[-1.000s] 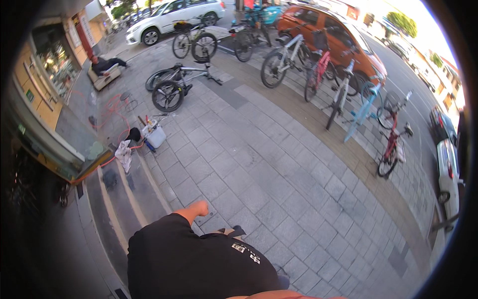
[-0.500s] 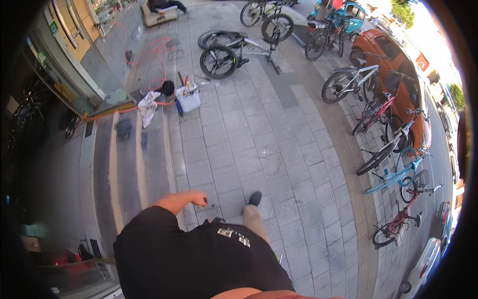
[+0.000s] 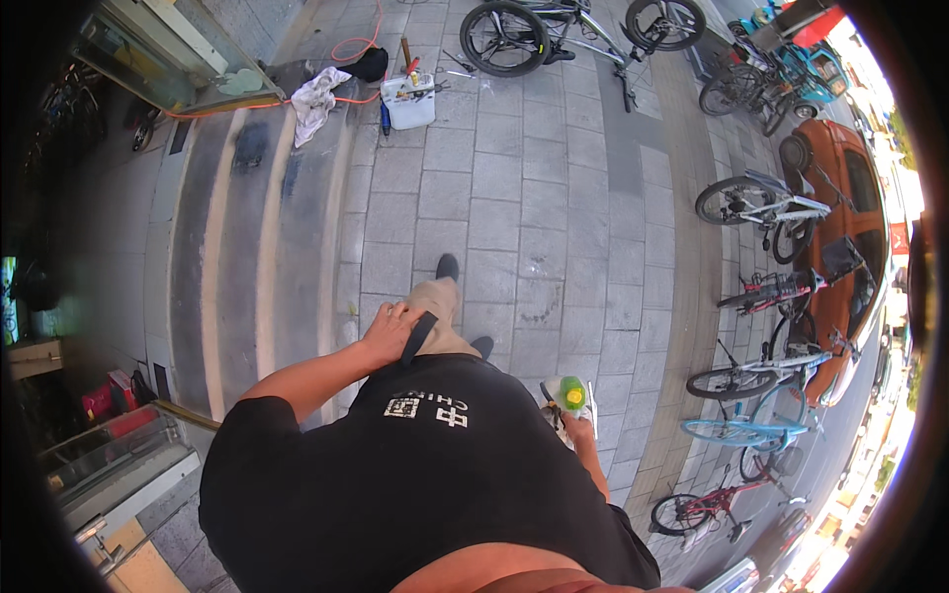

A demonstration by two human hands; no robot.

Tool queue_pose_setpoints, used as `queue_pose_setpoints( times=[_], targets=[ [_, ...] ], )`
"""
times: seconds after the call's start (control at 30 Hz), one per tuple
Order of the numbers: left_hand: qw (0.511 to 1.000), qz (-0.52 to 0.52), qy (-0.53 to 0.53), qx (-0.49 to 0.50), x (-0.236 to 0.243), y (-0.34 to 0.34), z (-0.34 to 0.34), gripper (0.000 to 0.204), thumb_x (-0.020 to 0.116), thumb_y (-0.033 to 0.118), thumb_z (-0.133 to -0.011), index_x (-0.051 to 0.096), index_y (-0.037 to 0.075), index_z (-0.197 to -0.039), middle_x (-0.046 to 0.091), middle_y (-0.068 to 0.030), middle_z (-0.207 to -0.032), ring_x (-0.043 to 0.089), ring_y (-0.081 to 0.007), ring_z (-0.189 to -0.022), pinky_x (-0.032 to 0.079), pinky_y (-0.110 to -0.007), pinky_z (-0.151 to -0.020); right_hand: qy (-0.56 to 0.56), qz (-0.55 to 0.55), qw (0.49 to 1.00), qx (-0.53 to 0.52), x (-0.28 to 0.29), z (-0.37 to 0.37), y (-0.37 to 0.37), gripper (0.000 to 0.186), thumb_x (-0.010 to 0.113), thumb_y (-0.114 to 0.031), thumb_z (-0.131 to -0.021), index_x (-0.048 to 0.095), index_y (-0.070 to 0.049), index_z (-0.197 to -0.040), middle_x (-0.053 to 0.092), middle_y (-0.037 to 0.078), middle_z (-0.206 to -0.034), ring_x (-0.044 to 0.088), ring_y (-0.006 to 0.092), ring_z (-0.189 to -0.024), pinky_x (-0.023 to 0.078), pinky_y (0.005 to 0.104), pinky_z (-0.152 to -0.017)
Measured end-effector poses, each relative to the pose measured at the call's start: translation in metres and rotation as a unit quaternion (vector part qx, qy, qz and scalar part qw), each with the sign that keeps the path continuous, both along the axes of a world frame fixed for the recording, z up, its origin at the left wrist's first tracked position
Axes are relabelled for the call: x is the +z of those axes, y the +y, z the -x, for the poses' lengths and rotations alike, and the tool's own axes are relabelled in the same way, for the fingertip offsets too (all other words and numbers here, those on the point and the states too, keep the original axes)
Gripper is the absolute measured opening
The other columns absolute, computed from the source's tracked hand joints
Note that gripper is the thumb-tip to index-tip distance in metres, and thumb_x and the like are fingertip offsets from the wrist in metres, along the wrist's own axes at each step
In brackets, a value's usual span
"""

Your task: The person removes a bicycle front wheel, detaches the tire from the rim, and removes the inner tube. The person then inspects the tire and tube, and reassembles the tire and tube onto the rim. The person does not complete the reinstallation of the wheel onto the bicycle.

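My left hand [image 3: 388,334] is in front of my waist, its fingers closed at one edge of a flat black object [image 3: 418,338]; its exact kind is unclear. Low on the right, my right hand [image 3: 577,427] is closed on a green item with a yellow centre [image 3: 571,393]. White and dark parts show around that item, and I cannot make out whether they belong to it. Below the hands, my beige trouser leg [image 3: 435,301] and dark shoe [image 3: 448,267] are over grey paving.
Steps [image 3: 277,257] run along the left beside a shopfront. Ahead stand a white tool bucket [image 3: 408,107] and a rag [image 3: 318,99], with an orange hose [image 3: 356,44] behind. An upturned bicycle [image 3: 506,42] lies farther off. Parked bicycles [image 3: 736,383] and an orange car [image 3: 840,198] line the right.
The view has swung and moved forward, bringing the steps and bucket closer. My left hand has come to the black object at my waist. My right hand with the green item has entered view.
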State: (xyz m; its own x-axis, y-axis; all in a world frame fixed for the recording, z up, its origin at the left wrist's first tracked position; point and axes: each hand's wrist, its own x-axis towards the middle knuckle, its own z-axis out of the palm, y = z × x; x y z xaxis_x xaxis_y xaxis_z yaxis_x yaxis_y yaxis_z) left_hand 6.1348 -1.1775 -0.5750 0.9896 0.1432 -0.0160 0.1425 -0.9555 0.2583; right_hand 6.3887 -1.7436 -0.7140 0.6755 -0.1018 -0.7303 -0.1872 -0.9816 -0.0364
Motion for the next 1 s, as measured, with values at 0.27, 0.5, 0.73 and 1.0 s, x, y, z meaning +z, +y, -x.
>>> queue_pose_setpoints(
  times=[0.27,0.5,0.73,1.0],
  targets=[
    [0.998,0.036,0.031,0.028,-0.013,0.122,-0.093,0.035,0.064,0.020,-0.091,0.077,0.008,-0.120,0.056,-0.0143,-0.149,0.053,-0.0399,-0.134,0.044,-0.052,-0.106,0.093,-0.039,0.993,0.057,0.061,-0.169,0.150,0.061,0.069,-0.047,-0.089,0.073,0.002,-0.124,0.076,0.020,-0.114,0.073,0.0309,-0.106,0.055,0.0427,-0.091],
    [0.962,0.211,-0.066,0.162,0.047,0.261,-0.126,0.026,0.073,0.013,-0.093,0.077,0.008,-0.118,0.061,-0.0187,-0.142,0.060,-0.0405,-0.128,0.049,-0.048,-0.106,0.047,-0.018,0.998,0.026,0.164,-0.251,0.349,0.075,0.073,-0.052,-0.082,0.073,0.016,-0.114,0.077,0.022,-0.108,0.072,0.0278,-0.105,0.055,0.0407,-0.093],
    [0.629,0.511,-0.104,0.577,0.095,0.354,-0.056,0.021,0.071,0.006,-0.101,0.075,-0.005,-0.119,0.076,-0.0144,-0.117,0.074,-0.0229,-0.106,0.060,-0.037,-0.092,0.125,-0.077,0.975,0.165,0.111,-0.409,0.483,0.066,0.068,-0.052,-0.086,0.077,0.007,-0.115,0.076,0.017,-0.104,0.069,0.0268,-0.094,0.054,0.0419,-0.085],
    [0.364,0.560,-0.510,0.542,0.101,0.562,-0.232,0.026,0.072,0.016,-0.103,0.069,-0.003,-0.120,0.075,-0.0160,-0.121,0.073,-0.0277,-0.112,0.058,-0.044,-0.105,0.160,-0.060,0.940,0.297,0.049,-0.578,0.708,0.072,0.067,-0.054,-0.087,0.074,0.009,-0.119,0.075,0.022,-0.108,0.069,0.0324,-0.100,0.054,0.0435,-0.089]
  ],
)
